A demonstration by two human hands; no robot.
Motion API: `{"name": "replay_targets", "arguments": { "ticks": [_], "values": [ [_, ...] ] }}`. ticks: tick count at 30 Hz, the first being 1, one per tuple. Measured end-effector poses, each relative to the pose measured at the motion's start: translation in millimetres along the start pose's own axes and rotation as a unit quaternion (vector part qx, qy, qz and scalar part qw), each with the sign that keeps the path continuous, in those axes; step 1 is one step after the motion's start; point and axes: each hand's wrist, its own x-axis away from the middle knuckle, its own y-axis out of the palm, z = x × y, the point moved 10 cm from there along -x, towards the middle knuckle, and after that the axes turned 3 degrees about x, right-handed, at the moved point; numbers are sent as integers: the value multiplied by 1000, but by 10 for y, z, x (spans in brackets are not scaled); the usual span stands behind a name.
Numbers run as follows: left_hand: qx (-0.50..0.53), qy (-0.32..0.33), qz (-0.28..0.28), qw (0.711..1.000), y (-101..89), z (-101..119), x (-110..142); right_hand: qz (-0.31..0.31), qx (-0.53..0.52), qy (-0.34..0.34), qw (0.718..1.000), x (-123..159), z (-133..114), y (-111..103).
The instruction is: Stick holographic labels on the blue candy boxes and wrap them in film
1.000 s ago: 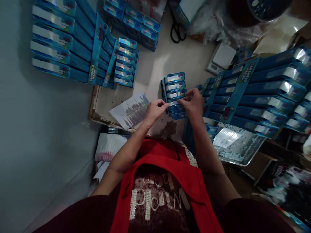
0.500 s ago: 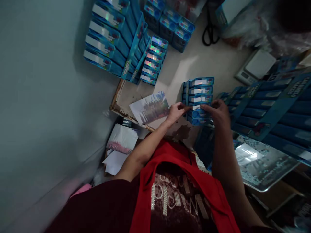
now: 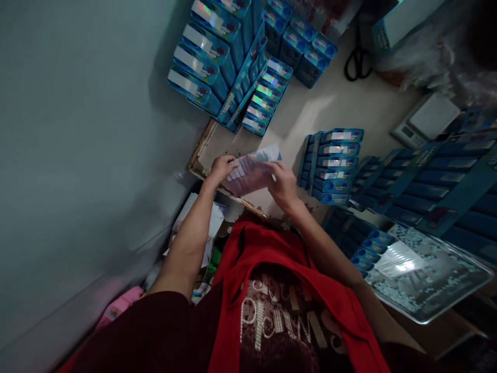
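Note:
Both my hands are on a shiny holographic sticker sheet point(image 3: 250, 171) that lies near the table's front left corner. My left hand point(image 3: 220, 167) grips its left edge with curled fingers. My right hand point(image 3: 283, 184) has its fingers bent onto the sheet's right edge. Just right of my right hand stands a short stack of blue boxes point(image 3: 331, 165) with silver stickers on their ends.
More blue box stacks point(image 3: 217, 57) stand at the back left, and long rows point(image 3: 435, 181) at the right. Black scissors point(image 3: 355, 59) and a white scale point(image 3: 425, 120) lie at the back. A metal tray point(image 3: 430, 280) sits at lower right. Papers point(image 3: 213, 223) lie below the table edge.
Both hands left the short stack of blue boxes and moved left onto the holographic sheet. The view has swung, shifting the table to the right.

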Motion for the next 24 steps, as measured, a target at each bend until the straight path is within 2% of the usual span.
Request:
{"name": "replay_targets", "arguments": {
  "ticks": [3, 5, 7, 12, 15, 20, 24],
  "values": [
    [56, 52, 2, 997, 26, 168, 132, -82, 52, -43, 994, -295, -44, 747],
    [85, 75, -6, 994, 33, 230, 221, -127, 79, -77, 986, -387, -70, 1049],
    [116, 81, -15, 990, 33, 222, 278, -157, 95, -98, 978, -397, -88, 1201],
    [246, 2, -63, 967, 163, -5, 323, -186, 110, -124, 968, -219, -109, 1283],
    [286, -34, -88, 953, 251, -77, 366, -212, 119, -129, 961, -75, -84, 1324],
    [287, -74, -104, 949, 283, -153, 440, -229, 114, -147, 955, 108, -60, 1324],
    [224, -54, -96, 968, 238, -124, 437, -221, 118, -136, 959, 165, -35, 1261]
  ]
}}
